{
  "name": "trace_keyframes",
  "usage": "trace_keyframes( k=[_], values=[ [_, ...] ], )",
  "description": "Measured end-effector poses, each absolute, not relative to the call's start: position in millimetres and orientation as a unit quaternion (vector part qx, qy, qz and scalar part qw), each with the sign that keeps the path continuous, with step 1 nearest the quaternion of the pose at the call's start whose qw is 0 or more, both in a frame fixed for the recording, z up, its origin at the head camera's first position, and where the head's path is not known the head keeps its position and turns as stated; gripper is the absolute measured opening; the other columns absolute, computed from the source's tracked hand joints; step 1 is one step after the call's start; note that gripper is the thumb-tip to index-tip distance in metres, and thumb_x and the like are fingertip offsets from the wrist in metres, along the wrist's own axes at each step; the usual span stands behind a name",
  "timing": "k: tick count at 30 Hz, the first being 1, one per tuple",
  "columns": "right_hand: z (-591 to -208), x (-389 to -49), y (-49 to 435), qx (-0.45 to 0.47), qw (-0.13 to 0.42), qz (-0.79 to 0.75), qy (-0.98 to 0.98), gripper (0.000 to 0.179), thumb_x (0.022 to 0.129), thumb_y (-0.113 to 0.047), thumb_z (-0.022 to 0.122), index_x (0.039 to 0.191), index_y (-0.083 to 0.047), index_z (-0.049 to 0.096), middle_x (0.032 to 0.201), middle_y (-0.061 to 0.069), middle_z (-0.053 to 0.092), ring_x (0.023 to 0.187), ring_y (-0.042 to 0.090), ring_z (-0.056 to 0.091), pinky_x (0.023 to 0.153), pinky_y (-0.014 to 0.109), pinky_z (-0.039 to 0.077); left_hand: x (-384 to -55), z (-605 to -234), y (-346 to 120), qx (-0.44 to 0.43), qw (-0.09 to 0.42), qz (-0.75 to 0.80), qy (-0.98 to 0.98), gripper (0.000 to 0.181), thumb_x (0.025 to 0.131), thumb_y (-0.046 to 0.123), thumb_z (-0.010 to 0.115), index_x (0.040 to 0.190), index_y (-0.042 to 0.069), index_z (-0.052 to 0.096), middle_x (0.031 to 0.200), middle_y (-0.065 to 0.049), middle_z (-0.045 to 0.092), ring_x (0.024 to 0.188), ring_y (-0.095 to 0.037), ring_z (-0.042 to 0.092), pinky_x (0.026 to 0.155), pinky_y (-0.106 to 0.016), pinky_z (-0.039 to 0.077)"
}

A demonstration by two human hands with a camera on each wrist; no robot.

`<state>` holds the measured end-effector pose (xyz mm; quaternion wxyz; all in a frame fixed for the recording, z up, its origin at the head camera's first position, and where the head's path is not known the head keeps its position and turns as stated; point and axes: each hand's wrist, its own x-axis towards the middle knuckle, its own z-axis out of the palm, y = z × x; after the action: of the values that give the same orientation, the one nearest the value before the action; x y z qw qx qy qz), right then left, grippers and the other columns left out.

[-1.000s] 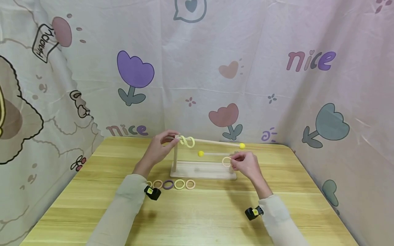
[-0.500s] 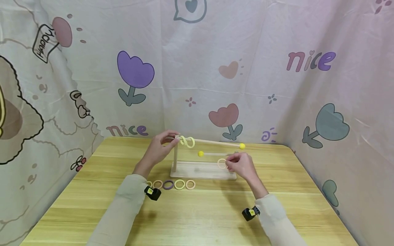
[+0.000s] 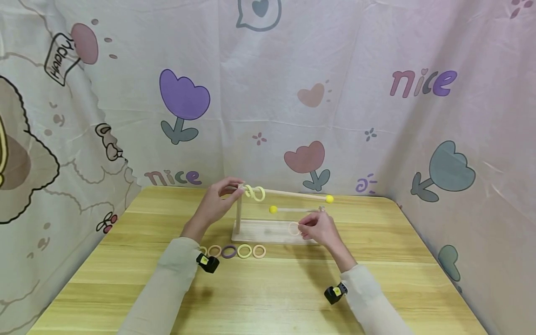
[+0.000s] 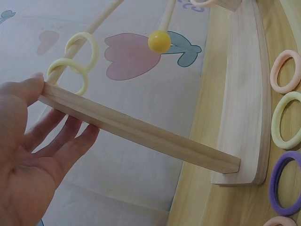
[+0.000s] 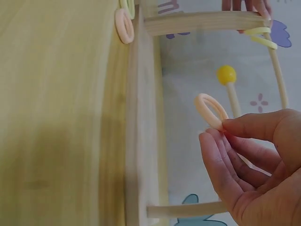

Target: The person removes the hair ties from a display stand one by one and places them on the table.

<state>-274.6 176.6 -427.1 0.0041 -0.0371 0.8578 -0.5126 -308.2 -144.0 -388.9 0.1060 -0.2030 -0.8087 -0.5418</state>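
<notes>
While the left hand (image 3: 211, 204) holds a wooden post (image 4: 146, 133), right hand (image 3: 321, 229) pinching a peach ring (image 5: 204, 113)

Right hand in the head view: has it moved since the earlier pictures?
Yes. The right hand, pinching a peach ring, has moved leftward and slightly down in the picture, judged against the wooden base, which has stayed put.

You are wearing a cream left sleeve (image 3: 163, 279) at seven o'clock and a matching right sleeve (image 3: 370, 298) at five, a small black box (image 3: 211, 265) with a yellow patch (image 3: 204, 260) sitting at each cuff (image 3: 184, 244).
</notes>
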Motion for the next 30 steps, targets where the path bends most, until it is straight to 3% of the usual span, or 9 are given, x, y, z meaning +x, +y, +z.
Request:
trace_keyframes(
  k=[8,16,30],
  values=[
    [-441.0,-273.1,166.3,-0.047,0.017,-0.519,0.853,0.006,0.089,0.005,0.074,0.093,0.009,0.076,0.077,0.017,0.075,0.062,0.017,0.071,0.063,0.036,0.065,-307.9,-388.6,-143.6,-0.202,0.106,-0.538,-0.811,0.031,0.102,0.027,0.067,0.127,0.009,0.067,0.119,-0.015,0.07,0.119,-0.033,0.067,0.109,-0.052,0.052],
    [-454.1,-274.0,159.5,-0.086,0.036,-0.527,0.845,0.009,0.089,0.01,0.071,0.096,0.014,0.073,0.086,0.026,0.075,0.066,0.019,0.073,0.066,0.038,0.066,-308.7,-389.3,-143.6,-0.204,0.107,-0.537,-0.811,0.031,0.102,0.027,0.067,0.127,0.01,0.067,0.119,-0.015,0.071,0.119,-0.032,0.067,0.108,-0.05,0.053],
    [-472.4,-272.5,143.0,-0.086,0.051,-0.511,0.854,0.005,0.088,0.007,0.073,0.092,0.01,0.075,0.081,0.021,0.076,0.062,0.019,0.073,0.06,0.032,0.064,-309.3,-388.8,-143.0,-0.204,0.109,-0.539,-0.81,0.031,0.103,0.024,0.066,0.129,0.008,0.066,0.121,-0.016,0.07,0.12,-0.033,0.067,0.11,-0.051,0.051]
  ],
)
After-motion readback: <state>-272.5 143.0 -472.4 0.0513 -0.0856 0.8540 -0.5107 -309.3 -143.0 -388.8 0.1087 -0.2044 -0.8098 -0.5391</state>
